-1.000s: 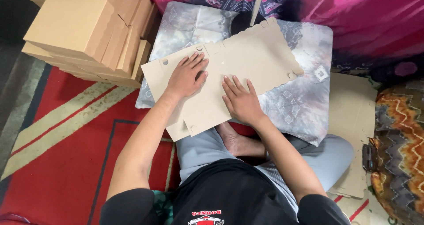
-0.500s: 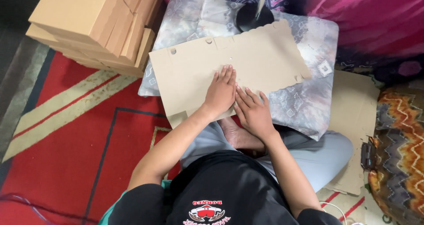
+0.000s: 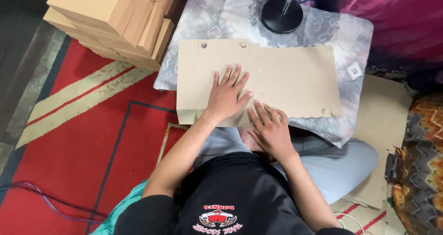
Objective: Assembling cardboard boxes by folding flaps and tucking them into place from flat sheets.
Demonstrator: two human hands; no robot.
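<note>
Hands, left [image 3: 227, 95] and right [image 3: 270, 129], lay flat at frame centre, fingers spread, pinning cardboard [image 3: 286, 78] to cushion [image 3: 341, 36].

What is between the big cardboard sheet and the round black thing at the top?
In the head view, only a bare strip of the grey patterned cushion lies between the flat cardboard sheet and the round black stand base.

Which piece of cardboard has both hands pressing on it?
The flat cardboard sheet with punched holes, lying on the grey pillow. The left hand and right hand rest on it; the folded boxes sit stacked, untouched.
</note>
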